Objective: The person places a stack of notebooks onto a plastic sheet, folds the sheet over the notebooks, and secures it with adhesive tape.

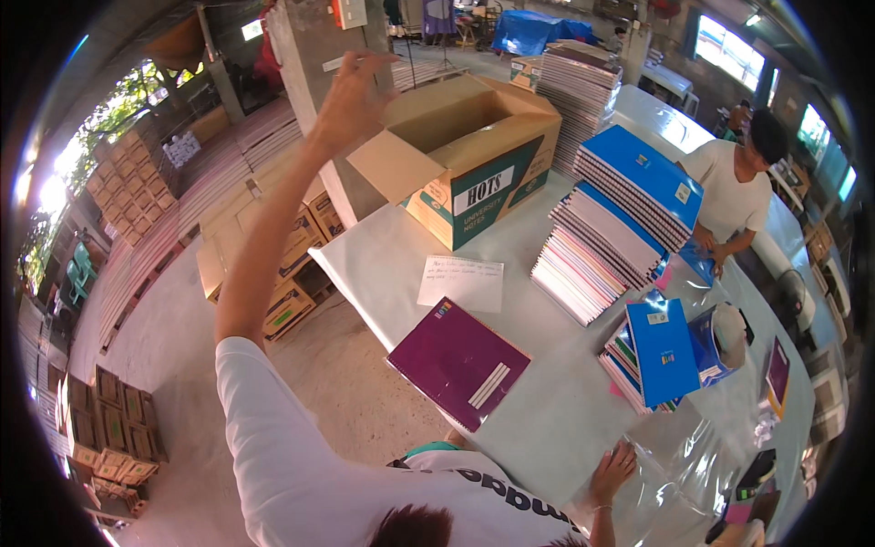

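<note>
My left hand [354,98] is raised high at the upper left, beside the open flap of a cardboard box [488,196], its fingers apart and slightly bent with nothing visible in them. Low on the right, my right hand [614,474] rests on the table with its fingers stretched out, at the edge of a clear plastic sheet [674,465]. Between my arms a purple notebook [456,363] lies flat near the table's edge. Just beyond it is a handwritten sheet of paper [462,283]. The brown and green box stands with its top open; its bottom inside is hidden.
A tall stack of spiral notebooks [606,237] with blue covers stands right of the box. A smaller pile topped by a blue notebook [663,351] sits nearer. Across the table, a co-worker [734,182] handles something blue. Packed cartons [287,232] fill the floor left of the table.
</note>
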